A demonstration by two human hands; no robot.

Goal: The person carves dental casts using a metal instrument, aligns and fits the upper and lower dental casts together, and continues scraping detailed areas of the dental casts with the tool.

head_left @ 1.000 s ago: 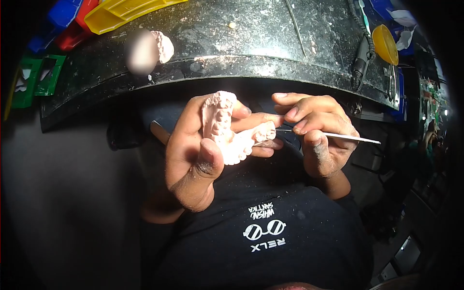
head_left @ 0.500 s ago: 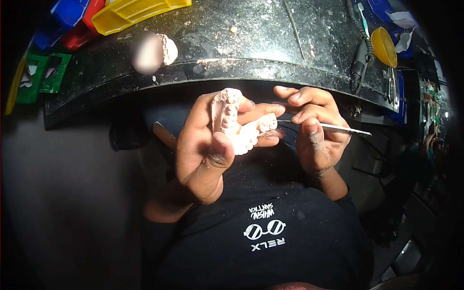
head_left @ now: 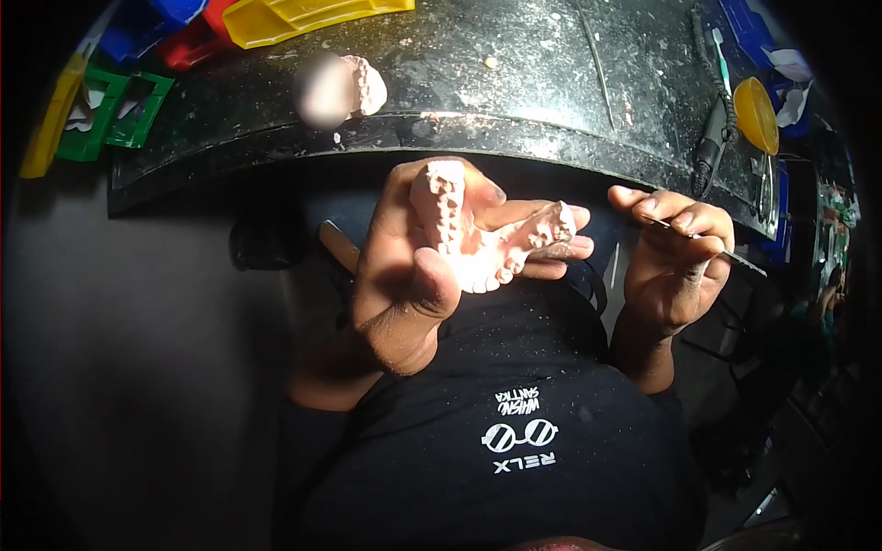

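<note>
A pale pink, horseshoe-shaped dental model [head_left: 478, 250] with a row of teeth rests in my left hand [head_left: 404, 280]. The thumb presses on its near left side and the other fingers reach behind and beneath it. To the right, apart from the model, my right hand [head_left: 678, 262] pinches a thin metal tool [head_left: 740, 263] between thumb and fingers. The tool's narrow end points up and left, and its thicker end sticks out to the right. Both hands are in front of the workbench edge, above a black shirt.
On the dark, speckled workbench [head_left: 478, 101] lies another pink model [head_left: 369, 87], partly blurred. Yellow [head_left: 312, 20], red [head_left: 197, 39], blue [head_left: 147, 28] and green [head_left: 95, 115] bins stand at the left. A corded handpiece [head_left: 710, 147], toothbrush [head_left: 721, 62] and yellow bowl [head_left: 757, 115] are at the right.
My right hand has moved right, taking the tool away from the model and tilting it more steeply. My left hand has turned the model so its arch faces upward more openly. The whole view has shifted.
</note>
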